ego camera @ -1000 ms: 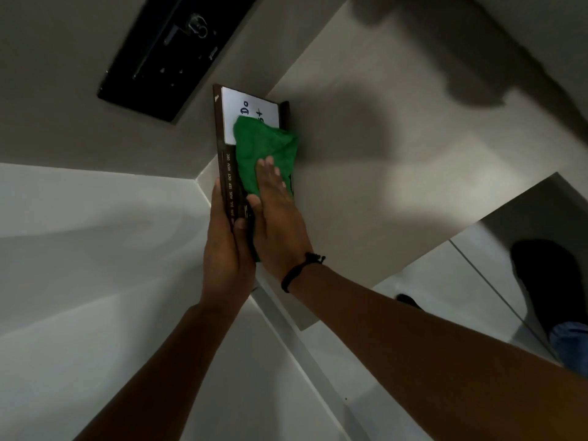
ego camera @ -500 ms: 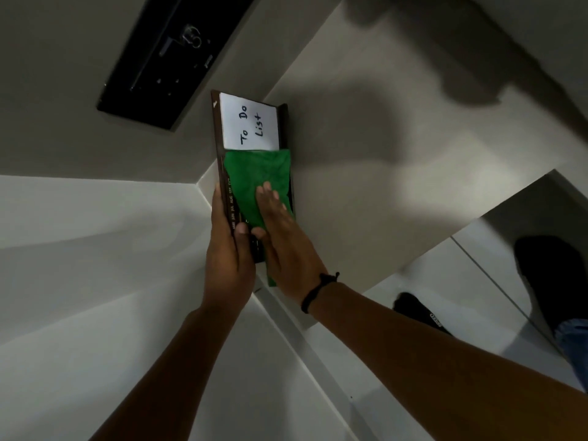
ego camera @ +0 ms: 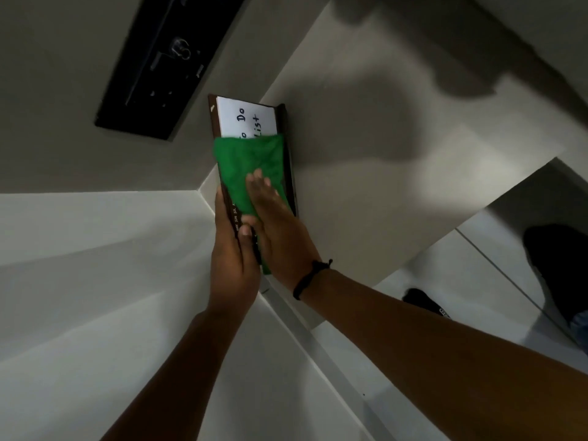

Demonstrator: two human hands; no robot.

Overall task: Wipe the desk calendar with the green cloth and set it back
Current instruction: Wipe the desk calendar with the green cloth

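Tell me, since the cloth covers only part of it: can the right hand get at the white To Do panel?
Probably yes. The right hand presses the green cloth just below the white panel, and nothing lies between them; the left hand steadies the calendar.

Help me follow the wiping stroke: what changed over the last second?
The right hand slid the green cloth down the desk calendar, baring "To Do List", then back up over the lowest letters. The left hand kept gripping the calendar's near left edge; nothing was let go.

left hand (ego camera: 232, 259) gripping, right hand (ego camera: 280, 230) seemingly flat
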